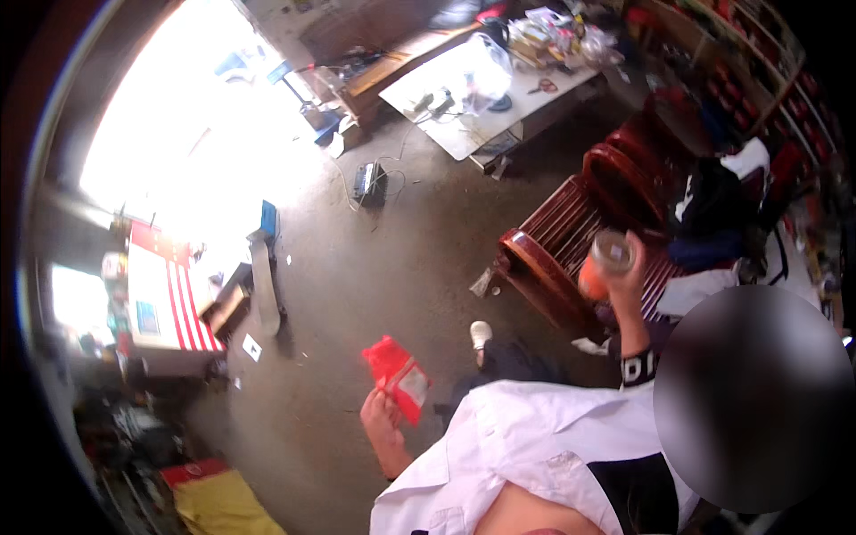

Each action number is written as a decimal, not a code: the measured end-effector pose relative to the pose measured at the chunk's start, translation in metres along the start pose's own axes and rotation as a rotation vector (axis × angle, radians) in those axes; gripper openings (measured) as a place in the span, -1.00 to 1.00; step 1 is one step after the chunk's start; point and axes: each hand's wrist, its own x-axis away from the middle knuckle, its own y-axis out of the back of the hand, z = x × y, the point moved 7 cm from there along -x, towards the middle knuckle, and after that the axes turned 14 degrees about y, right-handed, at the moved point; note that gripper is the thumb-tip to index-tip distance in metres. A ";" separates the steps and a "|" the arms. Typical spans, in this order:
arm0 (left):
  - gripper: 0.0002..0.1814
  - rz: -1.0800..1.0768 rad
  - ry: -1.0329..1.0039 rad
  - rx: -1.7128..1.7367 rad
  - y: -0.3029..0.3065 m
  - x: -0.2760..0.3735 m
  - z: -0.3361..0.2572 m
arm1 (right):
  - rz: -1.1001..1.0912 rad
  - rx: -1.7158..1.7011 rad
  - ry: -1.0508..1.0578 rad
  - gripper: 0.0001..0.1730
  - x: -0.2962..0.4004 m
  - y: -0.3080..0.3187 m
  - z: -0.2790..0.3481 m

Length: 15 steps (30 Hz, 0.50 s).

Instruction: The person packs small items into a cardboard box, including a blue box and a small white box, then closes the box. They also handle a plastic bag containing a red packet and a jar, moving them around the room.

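A red plastic packet [399, 381] with a pale panel is pinched at its edge by my left hand [383, 416], held out over the floor. My right hand [626, 271] grips a clear jar [612, 251] with something orange at its lower part; blur hides its contents. The jar is in front of the slatted seat of a reddish-brown wooden armchair [562, 214]. The packet and the jar are well apart.
A white-topped table [455, 137] bears plastic bags and scissors [544, 86]. A dark box with a cable [369, 184] lies on the floor. Clothes [715, 200] are heaped at right. A bench-like piece [265, 287] stands at left, near a red-striped surface [170, 294].
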 end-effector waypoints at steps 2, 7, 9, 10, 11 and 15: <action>-0.85 0.029 0.028 -0.108 -0.039 -0.039 -0.044 | -0.012 0.034 -0.053 -0.11 -0.076 -0.026 0.011; -0.83 0.296 0.092 -0.178 -0.150 -0.138 -0.137 | -0.049 -0.029 0.019 -0.15 -0.215 -0.100 -0.032; -0.83 0.312 0.138 -0.235 -0.196 -0.185 -0.160 | -0.056 0.054 0.038 -0.15 -0.261 -0.121 -0.061; -0.84 0.339 0.172 -0.259 -0.217 -0.211 -0.168 | -0.057 0.093 0.046 -0.15 -0.279 -0.132 -0.074; -0.84 0.367 0.206 -0.283 -0.237 -0.238 -0.173 | -0.052 0.120 0.035 -0.15 -0.294 -0.141 -0.089; -0.84 0.446 0.238 -0.397 -0.317 -0.337 -0.192 | -0.096 0.216 -0.075 -0.17 -0.337 -0.163 -0.168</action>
